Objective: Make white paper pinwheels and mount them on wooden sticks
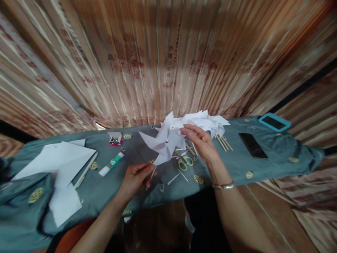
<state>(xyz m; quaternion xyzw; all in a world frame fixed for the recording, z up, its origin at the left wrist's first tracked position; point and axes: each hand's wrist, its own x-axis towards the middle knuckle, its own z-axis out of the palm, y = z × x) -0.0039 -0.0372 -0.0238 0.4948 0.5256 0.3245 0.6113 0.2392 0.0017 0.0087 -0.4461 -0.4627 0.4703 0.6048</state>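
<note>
A white paper pinwheel (164, 143) with a silver pin at its centre is held up over the cloth-covered table. My left hand (138, 176) pinches its thin wooden stick (152, 174) just below the lowest blade. Beside the right-hand blades is my right hand (196, 137), its fingers stretched out; whether the fingertips touch the paper I cannot tell. Behind it lie several more white pinwheels (202, 121) in a heap, with their sticks (223, 142) pointing toward me. Yellow-green scissors (185, 163) rest under the held pinwheel, among thin paper strips (173, 179).
At the left are white paper sheets (52, 160), a glue stick (111, 164) and a small open red box of pins (115, 139). A black phone (253, 145) and a blue-framed device (274, 121) lie at the right. Curtains (168, 63) hang behind the table.
</note>
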